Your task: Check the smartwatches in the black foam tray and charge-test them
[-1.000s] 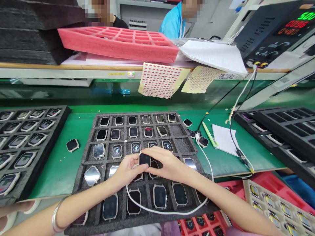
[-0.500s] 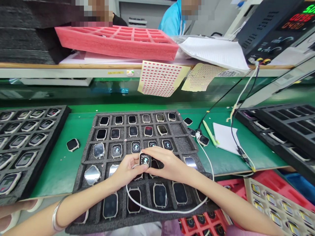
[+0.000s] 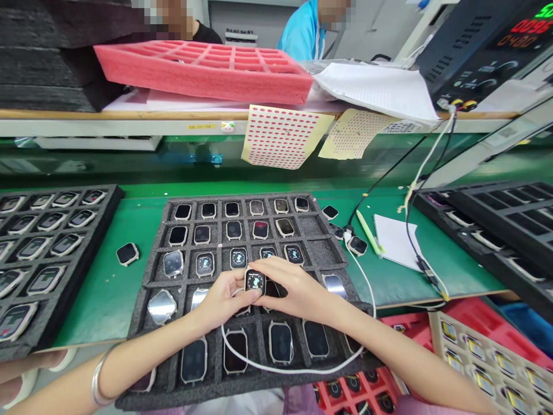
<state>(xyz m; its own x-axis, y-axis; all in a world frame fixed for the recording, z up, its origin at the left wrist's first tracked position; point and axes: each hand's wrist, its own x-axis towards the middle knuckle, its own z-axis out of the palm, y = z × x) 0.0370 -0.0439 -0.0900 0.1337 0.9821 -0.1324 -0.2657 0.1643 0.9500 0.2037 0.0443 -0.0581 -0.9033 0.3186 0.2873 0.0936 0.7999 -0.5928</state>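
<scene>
A smartwatch case (image 3: pixel 255 280) with a lit dial is pinched between my two hands, above a dark grey foam tray (image 3: pixel 147 282). My left hand (image 3: pixel 228 297) grips its left side, thumb along the lower edge. From beside that hand a white cable (image 3: pixel 298 371) loops down and right; whether its end touches the watch's back is hidden. My right hand (image 3: pixel 298 285) has its fingertips at the watch's upper right edge, with the thumb below. Several strapless watches lie in the tray's compartments, some with lit screens, like the lit watch (image 3: pixel 294 254) just behind my right hand.
A loose watch (image 3: pixel 128 254) lies left of the tray. Other watch trays (image 3: pixel 64 282) flank it. To the right are a green pen (image 3: pixel 368 233), white paper (image 3: pixel 395 239) and cables. A power supply (image 3: pixel 479 63) and pink foam tray (image 3: pixel 207 78) stand on the shelf. Two people sit beyond.
</scene>
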